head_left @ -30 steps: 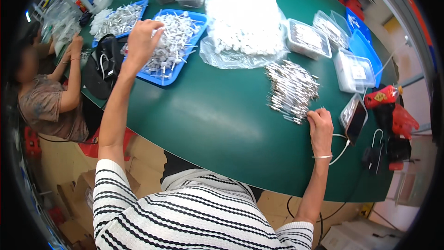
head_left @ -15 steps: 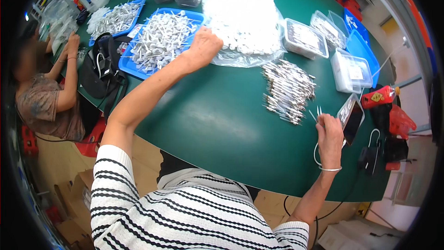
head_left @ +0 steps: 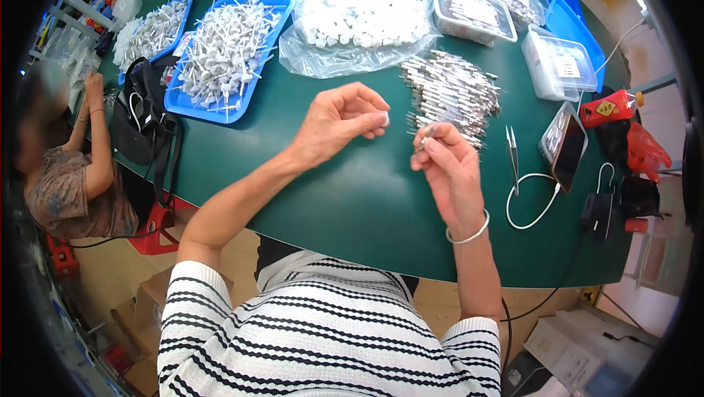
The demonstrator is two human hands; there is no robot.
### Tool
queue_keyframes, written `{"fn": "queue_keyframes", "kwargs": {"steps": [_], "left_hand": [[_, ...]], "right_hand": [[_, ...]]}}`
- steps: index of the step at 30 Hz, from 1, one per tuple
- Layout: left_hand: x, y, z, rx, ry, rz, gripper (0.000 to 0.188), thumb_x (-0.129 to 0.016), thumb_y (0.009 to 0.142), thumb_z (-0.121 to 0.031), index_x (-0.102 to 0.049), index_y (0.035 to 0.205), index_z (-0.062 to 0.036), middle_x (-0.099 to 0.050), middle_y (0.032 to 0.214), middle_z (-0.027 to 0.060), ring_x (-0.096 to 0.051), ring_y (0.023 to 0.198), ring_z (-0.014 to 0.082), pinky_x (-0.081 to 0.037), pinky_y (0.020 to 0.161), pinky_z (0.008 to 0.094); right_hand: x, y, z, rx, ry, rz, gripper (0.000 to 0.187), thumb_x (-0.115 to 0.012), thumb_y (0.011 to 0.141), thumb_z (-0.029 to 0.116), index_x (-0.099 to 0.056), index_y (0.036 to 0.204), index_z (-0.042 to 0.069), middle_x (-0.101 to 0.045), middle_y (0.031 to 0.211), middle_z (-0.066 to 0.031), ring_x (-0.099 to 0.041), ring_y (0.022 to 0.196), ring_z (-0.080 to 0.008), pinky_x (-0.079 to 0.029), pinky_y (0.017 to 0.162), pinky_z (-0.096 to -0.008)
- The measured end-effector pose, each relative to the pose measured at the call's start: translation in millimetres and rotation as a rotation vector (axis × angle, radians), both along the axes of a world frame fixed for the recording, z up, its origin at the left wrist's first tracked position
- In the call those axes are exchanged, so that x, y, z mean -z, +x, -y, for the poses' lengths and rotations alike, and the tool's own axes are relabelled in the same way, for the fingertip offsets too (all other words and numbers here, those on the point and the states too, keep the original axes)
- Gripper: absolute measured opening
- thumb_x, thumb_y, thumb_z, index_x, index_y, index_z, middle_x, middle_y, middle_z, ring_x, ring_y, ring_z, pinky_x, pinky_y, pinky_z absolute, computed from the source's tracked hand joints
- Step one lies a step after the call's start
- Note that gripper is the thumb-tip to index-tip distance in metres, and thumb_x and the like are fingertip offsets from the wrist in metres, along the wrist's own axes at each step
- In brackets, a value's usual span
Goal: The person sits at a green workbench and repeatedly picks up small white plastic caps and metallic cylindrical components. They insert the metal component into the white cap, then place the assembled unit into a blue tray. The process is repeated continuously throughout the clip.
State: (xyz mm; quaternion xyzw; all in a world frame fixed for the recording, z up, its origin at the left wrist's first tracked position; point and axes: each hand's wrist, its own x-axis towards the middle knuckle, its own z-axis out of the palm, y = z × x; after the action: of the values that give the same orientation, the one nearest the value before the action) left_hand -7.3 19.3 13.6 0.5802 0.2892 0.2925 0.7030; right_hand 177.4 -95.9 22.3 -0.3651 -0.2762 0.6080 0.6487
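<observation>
My left hand (head_left: 339, 122) is closed over the middle of the table, pinching a small white cap (head_left: 385, 119) between thumb and fingertips. Facing it, my right hand (head_left: 449, 166) is closed on a thin metal pin (head_left: 424, 142), partly covered by the fingers. The two pieces are apart. Just beyond my right hand lies a heap of metal pins (head_left: 455, 96). Many white caps (head_left: 359, 26) fill a clear plastic bag past my left hand. Tweezers (head_left: 512, 158) rest on the table to the right of my right hand, untouched.
Blue trays (head_left: 233, 112) of white-headed pieces stand at left, beside a black bag (head_left: 143, 122). Clear plastic boxes (head_left: 561, 67) line the far right. A phone (head_left: 568, 155) with a white cable (head_left: 529, 225) and a red bottle (head_left: 607, 108) lie at right. Another person (head_left: 81, 184) sits at left.
My left hand has come back from the bag of caps, now with a white cap. My right hand has left the tweezers on the table and moved left, now holding a pin.
</observation>
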Motion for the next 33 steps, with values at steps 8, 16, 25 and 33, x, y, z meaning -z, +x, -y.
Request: {"fn": "queue_keyframes", "kwargs": {"steps": [8, 16, 25, 33], "left_hand": [[18.8, 9.7, 28.2, 0.020, -0.105, 0.074, 0.019, -0.061, 0.091, -0.010, -0.065, 0.106, 0.0016, -0.069, 0.085, 0.0083, -0.064, 0.070, 0.0101, -0.054, 0.063, 0.0228], [11.1, 4.7, 34.1, 0.013, -0.005, -0.033, 0.019, -0.059, 0.092, -0.008, -0.066, 0.107, 0.0023, -0.069, 0.085, 0.0082, -0.065, 0.070, 0.0104, -0.052, 0.059, 0.0217], [11.2, 3.8, 33.6, 0.082, -0.046, -0.040, 0.014, -0.060, 0.091, -0.007, -0.067, 0.099, 0.0023, -0.067, 0.081, 0.0061, -0.061, 0.067, 0.0086, -0.049, 0.056, 0.0207], [11.7, 3.9, 25.0, 0.077, -0.595, 0.126, 0.008, -0.062, 0.090, -0.011, -0.063, 0.092, -0.0034, -0.064, 0.090, 0.0031, -0.056, 0.075, 0.0049, -0.046, 0.063, 0.0176]], "right_hand": [[19.9, -16.9, -1.0, -0.001, -0.045, -0.250, 0.011, -0.053, 0.088, 0.001, -0.053, 0.099, 0.002, -0.061, 0.093, -0.0112, -0.061, 0.082, -0.0156, -0.052, 0.081, -0.0319], [21.8, -19.4, 1.5, 0.085, -0.065, -0.318, 0.015, -0.054, 0.088, 0.000, -0.053, 0.102, 0.006, -0.063, 0.097, -0.0122, -0.064, 0.085, -0.0169, -0.052, 0.084, -0.0324], [19.8, -18.5, 2.4, 0.159, -0.020, -0.191, 0.013, -0.056, 0.089, 0.001, -0.053, 0.102, 0.004, -0.064, 0.097, -0.0130, -0.064, 0.086, -0.0170, -0.053, 0.082, -0.0316], [11.6, -26.2, 3.5, 0.332, 0.198, 0.333, 0.017, -0.058, 0.088, -0.005, -0.053, 0.105, -0.001, -0.063, 0.100, -0.0125, -0.064, 0.089, -0.0159, -0.052, 0.082, -0.0273]]}}
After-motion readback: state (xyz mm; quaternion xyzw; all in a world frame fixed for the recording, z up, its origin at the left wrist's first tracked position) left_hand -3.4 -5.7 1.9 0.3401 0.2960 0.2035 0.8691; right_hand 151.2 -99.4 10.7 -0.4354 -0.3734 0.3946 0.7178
